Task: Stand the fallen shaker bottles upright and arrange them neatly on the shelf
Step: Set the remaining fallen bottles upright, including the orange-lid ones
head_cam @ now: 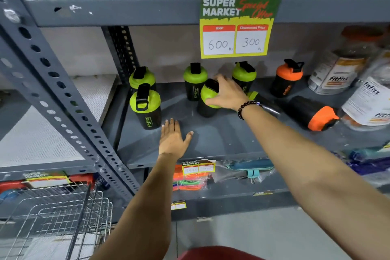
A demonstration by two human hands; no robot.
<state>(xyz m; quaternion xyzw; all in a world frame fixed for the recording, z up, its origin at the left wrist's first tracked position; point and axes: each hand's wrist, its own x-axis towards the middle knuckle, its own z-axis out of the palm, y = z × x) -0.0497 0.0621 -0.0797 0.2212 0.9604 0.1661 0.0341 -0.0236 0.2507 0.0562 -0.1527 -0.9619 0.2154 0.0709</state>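
On the grey shelf point(221, 139) stand several black shaker bottles with green lids. My right hand point(226, 95) grips the lid of one upright green-lidded shaker point(207, 103) in the middle. Another green-lidded shaker point(254, 96) lies on its side behind my right wrist, mostly hidden. Two green-lidded shakers point(145, 110) stand at the left, two more point(194, 83) at the back. One orange-lidded shaker point(287, 79) stands upright at the back right; another orange-lidded shaker point(312, 113) lies on its side. My left hand point(173, 138) rests flat and open on the shelf.
Large Fitfizz jars point(337, 69) crowd the shelf's right end. A price sign point(237, 27) hangs from the shelf above. A slotted steel upright point(63, 95) runs down the left. A wire shopping cart point(54, 217) stands at lower left. Packaged goods point(192, 177) lie on the lower shelf.
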